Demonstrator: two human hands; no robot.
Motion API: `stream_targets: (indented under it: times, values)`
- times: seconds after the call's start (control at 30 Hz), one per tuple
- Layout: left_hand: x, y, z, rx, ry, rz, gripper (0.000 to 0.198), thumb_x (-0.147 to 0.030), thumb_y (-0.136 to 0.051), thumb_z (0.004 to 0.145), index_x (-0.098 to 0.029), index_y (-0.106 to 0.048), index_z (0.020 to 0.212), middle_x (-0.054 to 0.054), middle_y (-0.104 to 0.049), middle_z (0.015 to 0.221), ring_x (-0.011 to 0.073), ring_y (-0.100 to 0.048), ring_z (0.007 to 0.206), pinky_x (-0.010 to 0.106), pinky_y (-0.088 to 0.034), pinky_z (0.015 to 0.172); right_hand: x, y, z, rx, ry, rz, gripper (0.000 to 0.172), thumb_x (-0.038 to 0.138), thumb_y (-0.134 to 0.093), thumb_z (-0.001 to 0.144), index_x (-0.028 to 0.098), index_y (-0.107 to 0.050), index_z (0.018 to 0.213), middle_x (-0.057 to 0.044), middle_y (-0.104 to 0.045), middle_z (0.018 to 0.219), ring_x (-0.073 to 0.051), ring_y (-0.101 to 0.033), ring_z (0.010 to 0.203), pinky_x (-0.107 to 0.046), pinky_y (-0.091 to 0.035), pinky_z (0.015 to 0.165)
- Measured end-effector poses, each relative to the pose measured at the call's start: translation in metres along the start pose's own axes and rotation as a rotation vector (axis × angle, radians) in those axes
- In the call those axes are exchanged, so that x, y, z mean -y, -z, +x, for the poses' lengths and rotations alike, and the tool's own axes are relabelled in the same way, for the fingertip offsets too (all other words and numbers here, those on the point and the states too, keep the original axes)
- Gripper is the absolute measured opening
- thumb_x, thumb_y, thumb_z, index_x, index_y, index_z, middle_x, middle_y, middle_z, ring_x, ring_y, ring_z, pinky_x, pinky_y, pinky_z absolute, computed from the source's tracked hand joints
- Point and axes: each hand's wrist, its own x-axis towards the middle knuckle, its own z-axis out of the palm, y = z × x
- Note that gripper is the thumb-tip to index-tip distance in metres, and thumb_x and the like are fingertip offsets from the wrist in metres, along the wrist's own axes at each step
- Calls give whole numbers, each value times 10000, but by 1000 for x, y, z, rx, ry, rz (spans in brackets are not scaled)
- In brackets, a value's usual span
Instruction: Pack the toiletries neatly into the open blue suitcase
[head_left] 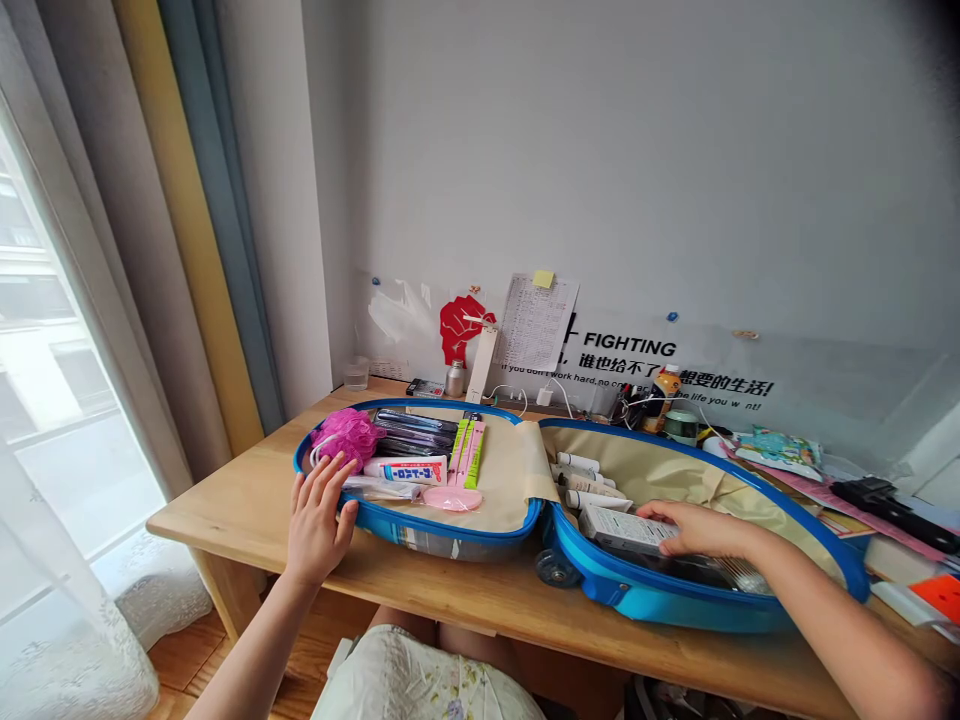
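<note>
An opened blue suitcase point(457, 533) lies spread on the desk. At the rim of its left half is my left hand point(322, 515), open with fingers stretched beside a magenta bath puff point(349, 437). That half also holds a toothpaste box point(406, 470), dark slim packages point(415, 432), green and pink slim packets point(466, 452), a pink oval item point(452, 498) and a clear plastic packet point(381, 488). Inside the right half, my right hand point(686, 530) is closed on the end of a grey-white printed box point(627, 530). Several white tubes point(589, 480) lie behind that box.
The wooden desk point(225, 500) carries a small metal bottle point(454, 378), an orange-labelled bottle point(663, 390), a jar point(681, 426) and a snack-like packet point(780, 450) behind the suitcase. A black object point(892, 508) lies to the right. Curtains point(172, 250) hang at the left.
</note>
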Motion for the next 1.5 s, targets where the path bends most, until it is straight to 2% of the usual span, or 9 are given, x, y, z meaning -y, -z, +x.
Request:
stream_targets:
  times: [0.27, 0.43, 0.6, 0.8, 0.97, 1.07, 1.17, 1.37, 1.5]
  values:
    - [1, -1, 1, 4, 10, 8, 484, -401, -368, 991, -210, -540, 1401, 130, -583, 1413, 288, -444, 1385, 463, -188, 1214, 7, -1, 10, -51, 0, 74, 520, 424, -666, 724, 224, -666, 1203, -113, -724, 1173, -244, -696, 1046, -276, -537, 860]
    - [1, -1, 0, 16, 27, -1, 494, -405, -372, 984, -218, -533, 1412, 126, -579, 1420, 295, -438, 1391, 472, -186, 1215, 23, 1, 23, -151, 55, -83, 255, 364, -594, 781, 225, -696, 969, -68, -754, 895, -225, -691, 830, -295, -489, 707]
    - [-1, -1, 1, 3, 24, -4, 487, -404, -377, 985, -218, -535, 1407, 128, -587, 1406, 290, -434, 1396, 468, -184, 1216, 35, 7, 24, -215, 43, -169, 132, 321, -595, 790, 229, -688, 807, -51, -750, 847, -237, -679, 817, -280, -383, 626]
    - [0, -1, 0, 8, 30, -16, 495, -417, -373, 984, -223, -541, 1407, 120, -595, 1397, 292, -436, 1394, 473, -186, 1217, 48, 24, 6, -306, 7, -191, 184, 327, -526, 849, 246, -687, 812, -45, -754, 859, -216, -677, 782, -272, -353, 590]
    - [-1, -1, 0, 9, 26, -9, 482, -406, -371, 990, -220, -538, 1401, 118, -584, 1416, 285, -421, 1409, 471, -183, 1219, 67, 52, 0, -437, 2, -28, 194, 384, -545, 848, 250, -683, 824, -32, -740, 786, -199, -658, 701, -276, -403, 599]
    - [-2, -1, 0, 23, 42, -5, 487, -403, -375, 985, -220, -539, 1404, 118, -582, 1421, 284, -422, 1409, 469, -178, 1221, 102, 62, 3, -502, 42, 102, 196, 382, -547, 867, 248, -689, 876, -32, -745, 792, -202, -675, 747, -274, -442, 646]
    - [-2, -1, 0, 28, 53, -2, 493, -403, -374, 981, -216, -542, 1405, 117, -583, 1421, 280, -426, 1407, 465, -168, 1225, 160, 56, 11, -495, 141, 116, 187, 327, -540, 885, 235, -696, 928, -33, -756, 845, -199, -689, 811, -268, -464, 700]
    - [-1, -1, 0, 35, 48, -3, 483, -390, -377, 983, -216, -546, 1400, 115, -578, 1428, 277, -424, 1408, 465, -176, 1222, 282, 7, 35, -367, 372, -16, 155, 314, -576, 878, 258, -713, 923, 2, -770, 975, -174, -682, 906, -242, -443, 726]
    - [-1, -2, -1, 32, 51, -3, 485, -408, -375, 981, -212, -553, 1387, 120, -588, 1412, 285, -417, 1413, 476, -192, 1216, 332, -20, 49, -300, 445, -102, 210, 303, -529, 895, 257, -716, 977, -5, -766, 1043, -187, -679, 980, -253, -441, 749]
